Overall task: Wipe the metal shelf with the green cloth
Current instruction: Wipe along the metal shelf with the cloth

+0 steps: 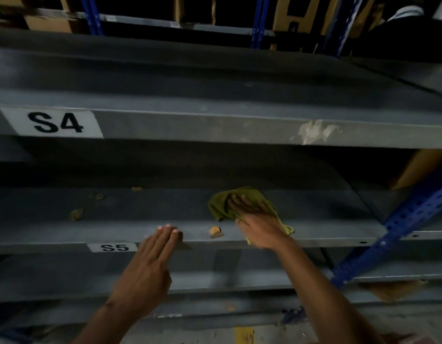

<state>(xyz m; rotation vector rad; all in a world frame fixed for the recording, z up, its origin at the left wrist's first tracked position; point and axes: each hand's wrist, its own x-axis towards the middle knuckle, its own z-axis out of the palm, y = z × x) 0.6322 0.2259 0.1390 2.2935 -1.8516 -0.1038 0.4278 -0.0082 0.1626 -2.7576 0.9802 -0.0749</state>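
Left hand [150, 256], fingers straight, rests its fingertips on the front lip of the metal shelf [314, 219] labelled S5. Right hand [254, 219] presses flat on the green cloth [220, 204] lying on that shelf, beside what look like cardboard scraps [216, 232].

Dim light all round me; the shelf [264, 207] fronts catch a pale sheen while the bays behind sink into black. My left hand [150, 264] is smeared with motion blur. Straight edges bow towards the corners.

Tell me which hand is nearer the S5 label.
Left. The left hand rests its fingertips on the shelf edge just right of the S5 label; the right hand presses the green cloth farther right.
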